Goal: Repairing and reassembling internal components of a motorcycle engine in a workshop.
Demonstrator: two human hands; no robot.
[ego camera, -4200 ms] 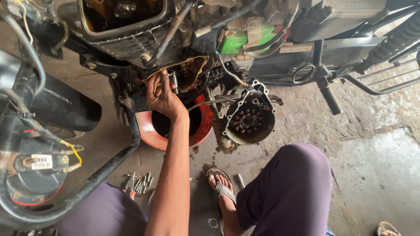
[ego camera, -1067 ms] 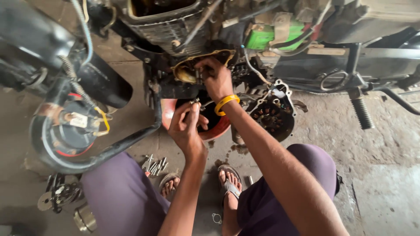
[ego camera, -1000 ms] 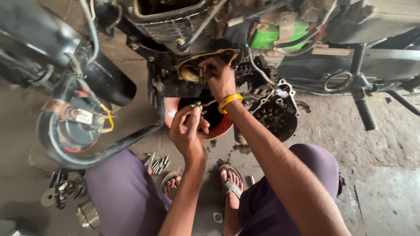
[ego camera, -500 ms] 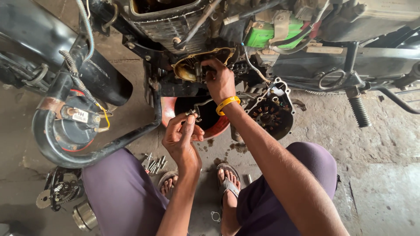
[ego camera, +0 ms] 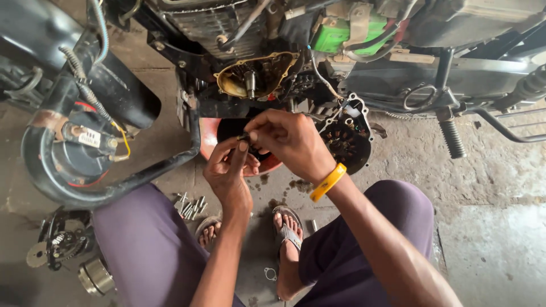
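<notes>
In the middle of the frame, the left hand [ego camera: 228,170] and right hand [ego camera: 290,139] pinch one small dark part [ego camera: 244,137] together, keeping it steady below the open engine [ego camera: 256,79].

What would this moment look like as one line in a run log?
left hand: pinching small dark part | right hand: fingers on same part | open engine case: above hands | red pan: below | loose bolts: on floor

Open engine case [ego camera: 257,81] above basin [ego camera: 211,138]; detached cover [ego camera: 347,136] right of basin; loose bolts [ego camera: 190,205] on floor [ego camera: 500,250], left of feet.
</notes>
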